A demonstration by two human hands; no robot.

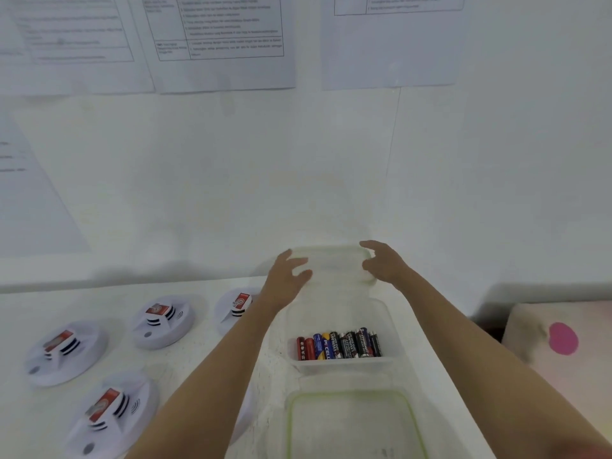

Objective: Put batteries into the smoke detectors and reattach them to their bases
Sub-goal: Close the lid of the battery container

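Several white smoke detectors lie on the white table at the left: one (64, 352) far left, one (162, 321) behind it, one (235, 308) partly hidden by my left forearm, and one (109, 415) nearest me. Each carries a red label. A row of AA batteries (337, 346) lies in a clear plastic container (392, 329) at the centre. Behind it, by the wall, both hands hold a translucent plastic tub (332, 265) off the table. My left hand (286, 279) grips its left edge and my right hand (382, 265) grips its right edge.
A clear lid with a green seal (356, 425) lies in front of the battery container. A pale cloth with a pink spot (563, 339) sits at the right. The white wall close behind carries printed sheets (218, 38).
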